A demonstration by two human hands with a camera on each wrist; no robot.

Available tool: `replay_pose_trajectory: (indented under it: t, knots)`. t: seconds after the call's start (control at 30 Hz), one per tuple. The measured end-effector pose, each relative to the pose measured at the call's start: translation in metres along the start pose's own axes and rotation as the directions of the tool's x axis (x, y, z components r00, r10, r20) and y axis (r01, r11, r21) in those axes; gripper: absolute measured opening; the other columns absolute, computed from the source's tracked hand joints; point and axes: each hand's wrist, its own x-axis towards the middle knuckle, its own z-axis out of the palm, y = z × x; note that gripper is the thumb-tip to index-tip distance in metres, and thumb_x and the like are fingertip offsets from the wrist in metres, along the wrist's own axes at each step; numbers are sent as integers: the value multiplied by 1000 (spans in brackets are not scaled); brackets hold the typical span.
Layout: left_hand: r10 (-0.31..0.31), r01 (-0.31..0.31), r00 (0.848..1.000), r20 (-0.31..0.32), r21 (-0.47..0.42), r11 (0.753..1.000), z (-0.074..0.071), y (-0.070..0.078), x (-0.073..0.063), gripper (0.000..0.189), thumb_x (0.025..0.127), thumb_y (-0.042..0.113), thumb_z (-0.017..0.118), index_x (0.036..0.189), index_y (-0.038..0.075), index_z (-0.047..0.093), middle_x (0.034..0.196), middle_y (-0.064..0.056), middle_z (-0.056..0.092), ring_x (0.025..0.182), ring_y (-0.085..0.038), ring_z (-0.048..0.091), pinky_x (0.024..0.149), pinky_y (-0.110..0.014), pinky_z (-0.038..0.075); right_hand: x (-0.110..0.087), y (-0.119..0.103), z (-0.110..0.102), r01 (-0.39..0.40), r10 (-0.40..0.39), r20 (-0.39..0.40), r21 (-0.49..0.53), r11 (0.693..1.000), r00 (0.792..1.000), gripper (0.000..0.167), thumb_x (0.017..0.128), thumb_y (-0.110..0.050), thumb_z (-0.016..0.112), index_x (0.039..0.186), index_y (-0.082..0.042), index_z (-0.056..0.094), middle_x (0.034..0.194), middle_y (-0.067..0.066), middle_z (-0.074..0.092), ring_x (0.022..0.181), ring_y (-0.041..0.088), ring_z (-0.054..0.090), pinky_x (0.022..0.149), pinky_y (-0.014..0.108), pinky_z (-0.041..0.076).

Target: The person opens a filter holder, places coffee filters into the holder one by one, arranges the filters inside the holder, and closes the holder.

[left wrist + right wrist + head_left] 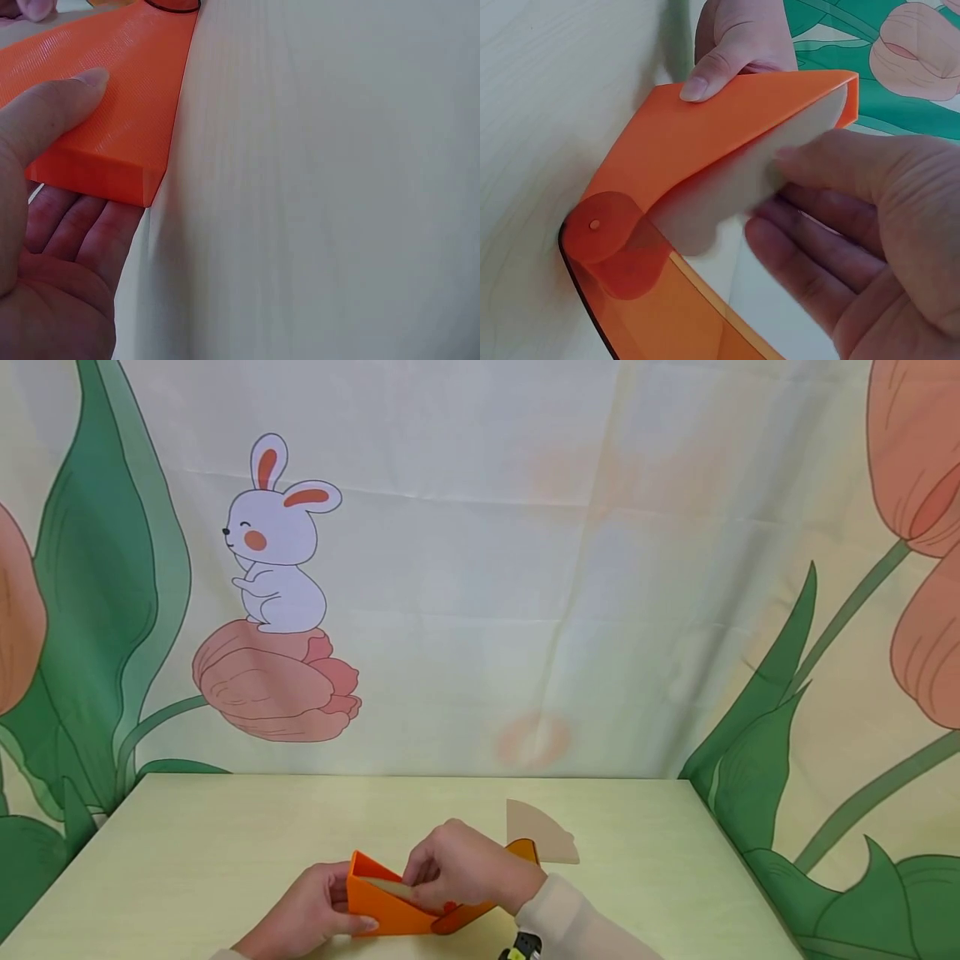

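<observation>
An orange wedge-shaped plastic case [386, 910] stands on its edge at the front middle of the table, its translucent orange lid [675, 319] swung out on a round pivot. My left hand [311, 902] grips the case at its wide end; in the left wrist view, the thumb lies on one face and the fingers reach behind. At the case's open side, my right hand [465, 864] pinches a thin pale beige piece [810, 139] between thumb and fingers. Part of that piece sits inside the case, hidden by its wall.
Behind the right hand, a flat beige fan-shaped piece [536, 835] lies on the pale table [247, 835]. A fabric backdrop [450, 610] printed with a rabbit and tulips hangs beyond the table's far edge.
</observation>
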Motion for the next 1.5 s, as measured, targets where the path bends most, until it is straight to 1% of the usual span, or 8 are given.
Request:
replay_pose_trajectory:
  t: [0.17, 0.43, 0.63, 0.83, 1.0, 1.13, 1.23, 1.5]
  knots:
    - [-17, 17, 1000, -9, 7, 1000, 0, 1, 0, 54, 82, 21, 87, 129, 5, 66, 122, -9, 74, 104, -21, 73, 91, -27, 61, 1, -1, 0, 24, -25, -26, -71, 997, 999, 7, 92, -11, 77, 96, -14, 82, 82, -11, 77, 66, -12, 62, 68, 8, 55]
    - [-33, 34, 999, -16, 24, 999, 0, 1, 1, 56, 81, 23, 88, 129, 6, 66, 122, -8, 74, 104, -22, 72, 92, -29, 61, 0, -1, 1, 6, -4, 12, -103, 995, 1000, 8, 90, -10, 78, 97, -13, 82, 82, -12, 76, 67, -13, 62, 68, 6, 54]
    - [-34, 35, 999, -17, 21, 999, 0, 0, 1, 56, 81, 23, 88, 129, 6, 66, 123, -8, 74, 104, -23, 72, 93, -30, 61, -4, -2, -10, -25, 25, 2, -29, 999, 1000, 11, 89, -12, 80, 100, -13, 81, 87, -10, 77, 72, -9, 65, 72, 10, 55]
    - [-46, 46, 999, -22, 21, 999, 0, 1, 1, 56, 80, 23, 88, 129, 6, 66, 122, -8, 74, 103, -22, 72, 93, -30, 60, -13, 3, -31, -62, 65, -65, 53, 997, 996, 13, 87, -15, 83, 99, -16, 79, 90, -11, 77, 77, -4, 68, 76, 14, 57]
    - [-66, 66, 998, -24, 25, 997, 0, 2, 2, 58, 80, 23, 88, 130, 5, 65, 123, -7, 74, 102, -21, 71, 94, -33, 61, -20, 15, -53, -105, 120, -138, 106, 989, 983, 13, 87, -18, 83, 99, -18, 79, 91, -10, 76, 81, 3, 71, 78, 18, 59]
    - [-62, 62, 998, -22, 22, 998, 0, 2, 2, 58, 80, 22, 88, 131, 4, 65, 123, -8, 74, 102, -21, 71, 92, -31, 61, -26, 34, -71, -146, 162, -204, 95, 985, 965, 16, 88, -20, 82, 103, -16, 79, 96, -5, 77, 86, 7, 72, 82, 24, 60]
    - [-52, 53, 998, -22, 19, 998, 0, 2, 1, 58, 80, 21, 88, 130, 3, 65, 122, -8, 74, 101, -21, 71, 92, -31, 61, -32, 52, -82, -204, 220, -249, 89, 975, 943, 19, 88, -22, 82, 105, -16, 78, 100, -1, 77, 90, 11, 72, 84, 29, 61]
    - [-57, 57, 998, -18, 9, 998, 0, 2, 0, 57, 80, 22, 88, 130, 4, 65, 122, -8, 74, 102, -22, 71, 92, -30, 61, -44, 100, -90, -402, 413, -332, 105, 910, 848, 20, 86, -20, 84, 103, -13, 77, 99, 0, 74, 90, 16, 66, 86, 36, 61]
